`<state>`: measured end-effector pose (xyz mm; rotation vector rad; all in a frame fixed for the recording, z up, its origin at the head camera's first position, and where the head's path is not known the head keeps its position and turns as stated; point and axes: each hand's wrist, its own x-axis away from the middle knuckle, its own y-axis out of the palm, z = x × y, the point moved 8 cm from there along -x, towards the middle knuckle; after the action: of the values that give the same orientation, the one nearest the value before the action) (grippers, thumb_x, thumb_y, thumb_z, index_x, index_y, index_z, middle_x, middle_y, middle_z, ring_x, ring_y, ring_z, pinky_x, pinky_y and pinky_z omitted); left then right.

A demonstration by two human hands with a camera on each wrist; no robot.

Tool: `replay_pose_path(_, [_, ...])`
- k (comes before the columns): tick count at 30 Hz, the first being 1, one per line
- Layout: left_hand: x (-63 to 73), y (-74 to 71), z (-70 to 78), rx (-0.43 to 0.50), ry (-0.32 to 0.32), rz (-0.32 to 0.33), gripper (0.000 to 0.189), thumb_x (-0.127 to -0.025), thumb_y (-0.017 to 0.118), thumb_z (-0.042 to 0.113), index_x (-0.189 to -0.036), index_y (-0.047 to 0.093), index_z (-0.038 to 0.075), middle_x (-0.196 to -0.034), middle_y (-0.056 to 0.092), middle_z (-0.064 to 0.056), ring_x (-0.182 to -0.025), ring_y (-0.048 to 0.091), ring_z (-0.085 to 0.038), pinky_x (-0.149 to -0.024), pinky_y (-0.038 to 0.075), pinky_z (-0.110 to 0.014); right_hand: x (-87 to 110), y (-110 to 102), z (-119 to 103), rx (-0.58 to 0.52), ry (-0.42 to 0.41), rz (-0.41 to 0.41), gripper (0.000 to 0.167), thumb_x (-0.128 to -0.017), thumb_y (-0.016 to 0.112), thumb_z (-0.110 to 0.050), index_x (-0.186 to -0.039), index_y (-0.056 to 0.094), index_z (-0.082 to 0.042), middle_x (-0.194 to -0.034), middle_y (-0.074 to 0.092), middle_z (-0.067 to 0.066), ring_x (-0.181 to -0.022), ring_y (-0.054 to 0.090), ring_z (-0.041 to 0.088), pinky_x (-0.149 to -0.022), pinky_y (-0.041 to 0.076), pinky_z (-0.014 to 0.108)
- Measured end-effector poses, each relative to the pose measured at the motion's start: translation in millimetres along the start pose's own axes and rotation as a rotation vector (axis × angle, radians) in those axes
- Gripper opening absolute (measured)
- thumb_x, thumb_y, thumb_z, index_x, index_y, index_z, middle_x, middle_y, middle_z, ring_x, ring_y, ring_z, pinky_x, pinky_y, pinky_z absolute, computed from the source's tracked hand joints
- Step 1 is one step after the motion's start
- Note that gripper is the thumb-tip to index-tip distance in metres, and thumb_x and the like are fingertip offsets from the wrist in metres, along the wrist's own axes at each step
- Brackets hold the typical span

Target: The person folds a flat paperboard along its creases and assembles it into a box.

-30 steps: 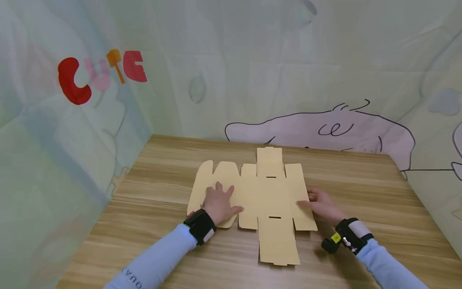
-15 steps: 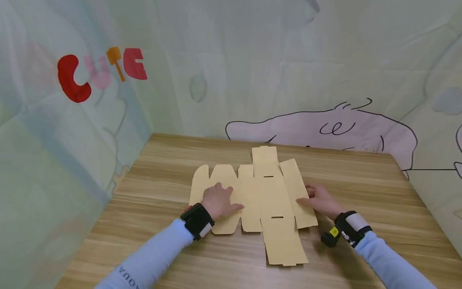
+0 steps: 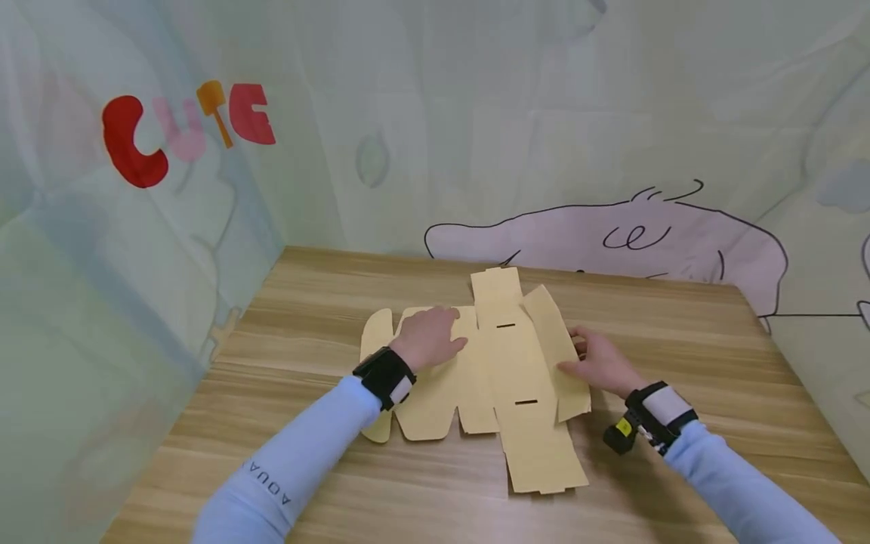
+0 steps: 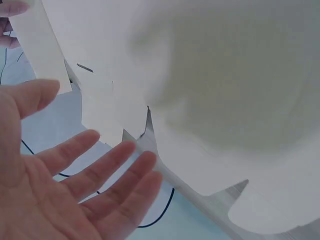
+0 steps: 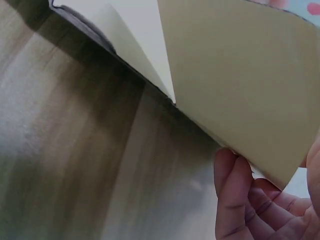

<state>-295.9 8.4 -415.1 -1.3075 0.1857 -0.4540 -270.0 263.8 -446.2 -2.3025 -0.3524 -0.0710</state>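
Right hand (image 3: 601,364) pinches the flap (image 3: 552,332), left hand (image 3: 428,337) has fingers spread; uneven lifting could skew the card (image 3: 506,366) imo.

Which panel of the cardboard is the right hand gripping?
The rightmost panel, next to the slotted panel. The right hand pinches its outer edge and it tilts up along its crease; that hand grips no other.

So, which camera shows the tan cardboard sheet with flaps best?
The head view: it shows nearly the whole tan, many-flapped cardboard sheet, with two dark slots. The left wrist view shows only some of it, partly behind the left hand; the right wrist view, just a close-up of part, held by the right hand.
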Motion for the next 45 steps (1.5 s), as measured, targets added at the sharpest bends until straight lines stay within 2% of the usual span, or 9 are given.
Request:
replay_pose_path(6, [-16.6,-6.5,11.7,0.066,0.035,0.052,0.048,-0.101,0.057,0.032,-0.144,0.054,0.010,-0.142,0.061,-0.011,-0.129,0.061,-0.028,-0.096,0.056,-0.045,-3.7,-4,-15,0.111,-0.034,0.033,0.057,-0.081,0.070,-0.003,-0.131,0.048,0.013,-0.096,0.070,0.028,-0.073,0.068,0.021,-0.060,0.057,0.031])
replay_pose_path(11, [-27.2,-5.7,14.9,0.080,0.057,0.094,0.047,-0.100,0.056,0.029,-0.142,0.055,0.008,-0.142,0.061,-0.013,-0.129,0.060,-0.030,-0.098,0.055,-0.047,-5.5,-3,-25,0.216,-0.022,0.045,0.054,-0.077,0.069,-0.002,-0.126,0.050,0.011,-0.090,0.070,0.023,-0.066,0.064,0.018,-0.056,0.054,0.029])
replay_pose_path(18, [-33.2,-1.7,19.1,0.097,0.077,0.133,0.044,-0.100,0.057,0.025,-0.140,0.057,0.007,-0.141,0.061,-0.015,-0.128,0.060,-0.030,-0.099,0.055,-0.045,-10.8,2,-33,0.353,-0.074,0.080,0.053,-0.073,0.070,0.002,-0.122,0.052,0.011,-0.086,0.069,0.020,-0.068,0.063,0.021,-0.056,0.055,0.030])
replay_pose_path(27, [-37.3,2.3,21.5,0.106,0.097,0.175,0.043,-0.099,0.058,0.022,-0.139,0.056,0.007,-0.136,0.064,-0.014,-0.120,0.065,-0.031,-0.093,0.057,-0.043,-11.9,7,-36,0.388,-0.064,0.089,0.057,-0.074,0.072,0.004,-0.127,0.050,0.011,-0.092,0.068,0.024,-0.069,0.061,0.023,-0.057,0.053,0.031])
replay_pose_path(32, [-44.7,0.2,24.7,0.087,0.109,0.197,0.047,-0.098,0.058,0.023,-0.144,0.051,0.011,-0.130,0.065,-0.013,-0.100,0.069,-0.029,-0.077,0.059,-0.041,-9.5,5,-42,0.368,-0.064,0.080,0.055,-0.074,0.069,0.005,-0.126,0.051,0.009,-0.092,0.069,0.022,-0.071,0.063,0.023,-0.057,0.053,0.031])
replay_pose_path(35, [-50.1,-4.1,26.6,0.077,0.107,0.212,0.051,-0.098,0.059,0.025,-0.147,0.048,0.014,-0.133,0.063,-0.011,-0.100,0.067,-0.027,-0.073,0.058,-0.039,-8.7,3,-48,0.380,-0.075,0.076,0.053,-0.074,0.068,0.005,-0.125,0.052,0.008,-0.093,0.070,0.021,-0.072,0.064,0.023,-0.057,0.053,0.031])
replay_pose_path(40, [-56.5,-16.4,33.3,0.088,0.135,0.228,0.054,-0.098,0.060,0.025,-0.149,0.045,0.015,-0.140,0.059,-0.009,-0.112,0.066,-0.028,-0.081,0.059,-0.041,-7.8,-2,-62,0.419,-0.101,0.073,0.051,-0.074,0.067,0.006,-0.123,0.053,0.008,-0.090,0.068,0.019,-0.069,0.061,0.022,-0.056,0.051,0.031])
replay_pose_path(45, [-62.1,-22.9,41.3,0.092,0.191,0.210,0.056,-0.099,0.058,0.024,-0.151,0.043,0.012,-0.147,0.054,-0.012,-0.124,0.061,-0.030,-0.098,0.055,-0.042,-7.5,-1,-73,0.461,-0.111,0.072,0.050,-0.075,0.068,0.006,-0.122,0.053,0.009,-0.092,0.069,0.020,-0.070,0.062,0.022,-0.058,0.053,0.033])
